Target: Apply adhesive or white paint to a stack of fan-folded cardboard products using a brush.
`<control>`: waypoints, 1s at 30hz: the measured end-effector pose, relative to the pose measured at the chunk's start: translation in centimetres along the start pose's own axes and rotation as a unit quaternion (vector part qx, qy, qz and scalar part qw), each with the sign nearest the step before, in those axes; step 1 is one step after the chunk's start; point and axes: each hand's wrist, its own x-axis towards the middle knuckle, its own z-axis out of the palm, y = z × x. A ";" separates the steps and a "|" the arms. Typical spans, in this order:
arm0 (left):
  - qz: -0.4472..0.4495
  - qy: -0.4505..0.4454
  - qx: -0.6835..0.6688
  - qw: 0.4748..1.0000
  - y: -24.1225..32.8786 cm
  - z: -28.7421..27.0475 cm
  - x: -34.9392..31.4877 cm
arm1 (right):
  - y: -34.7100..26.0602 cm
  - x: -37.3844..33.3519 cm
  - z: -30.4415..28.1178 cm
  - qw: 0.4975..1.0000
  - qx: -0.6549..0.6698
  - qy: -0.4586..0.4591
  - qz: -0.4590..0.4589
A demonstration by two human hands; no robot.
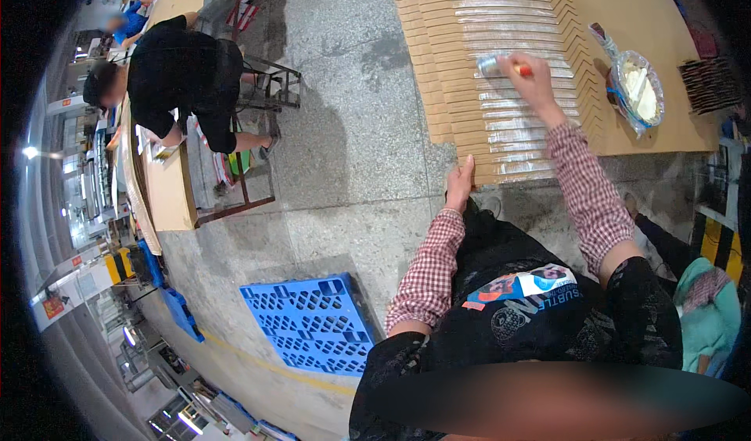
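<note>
Overlapping brown cardboard sheets [458, 89] lie fanned in a long row on the table before me, with glossy wet-looking strips across their middles. My right hand [533, 85] is closed round the handle of a brush [491, 66], whose head rests over the strips. At the row's near left corner, my left hand [461, 184] grips the edge of the cardboard, one digit on top; its other fingers are partly hidden. To the right of the row sits a plastic-lined bowl [641, 89] of white paste, with a pale flat stick in it.
A brown board [673, 136] carries the bowl. On the floor at lower left lies a blue plastic pallet [313, 324]. A co-worker in black [184, 73] bends over another table beside a metal-framed stool [274, 81]. A dark ribbed stack [710, 85] stands at far right.
</note>
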 end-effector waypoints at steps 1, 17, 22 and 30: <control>-0.013 0.019 0.003 1.000 0.0 0.2 -0.3 | 0.0 -1.1 -0.6 0.992 -0.107 -0.061 0.012; -0.062 -0.014 -0.037 0.997 -0.4 0.3 0.1 | -6.1 -10.7 -3.3 0.969 -0.128 -0.204 0.050; -0.054 -0.014 -0.086 0.995 0.8 0.8 -0.4 | -7.5 -12.6 -4.7 0.984 -0.101 -0.121 0.084; -0.065 -0.019 -0.085 0.994 1.1 0.8 -0.8 | -10.4 -18.7 -6.4 0.958 -0.117 -0.226 0.131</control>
